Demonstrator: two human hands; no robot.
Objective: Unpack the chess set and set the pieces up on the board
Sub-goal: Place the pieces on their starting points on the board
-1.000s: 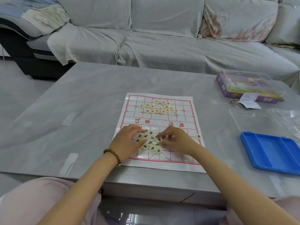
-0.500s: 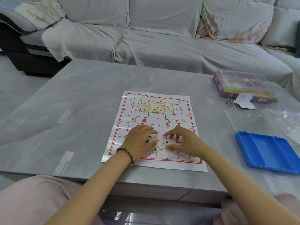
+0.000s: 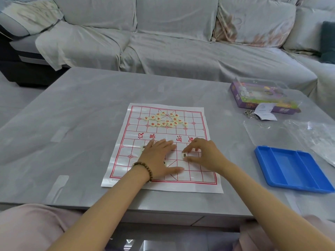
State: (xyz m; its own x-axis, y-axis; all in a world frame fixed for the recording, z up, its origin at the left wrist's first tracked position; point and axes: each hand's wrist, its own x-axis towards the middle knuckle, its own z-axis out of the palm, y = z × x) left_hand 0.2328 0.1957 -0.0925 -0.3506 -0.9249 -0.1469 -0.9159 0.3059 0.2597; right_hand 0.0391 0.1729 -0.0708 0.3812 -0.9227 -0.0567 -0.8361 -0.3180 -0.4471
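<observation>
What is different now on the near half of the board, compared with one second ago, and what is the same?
The cupped left hand has flattened over the place where the heap of black pieces lay; one stray piece shows at its left edge. The right hand drew away to the right and pinches one black piece. The board, red pieces, blue tray and purple box stayed.

Grey table (image 3: 81, 124), chess mat (image 3: 195, 182), blue tray (image 3: 293, 169), purple box (image 3: 243, 100), clear bag (image 3: 315, 136)

One board (image 3: 194, 127), about sixteen red pieces (image 3: 159, 119), two black pieces (image 3: 184, 155) visible, one blue tray (image 3: 293, 171), one box (image 3: 262, 101)
</observation>
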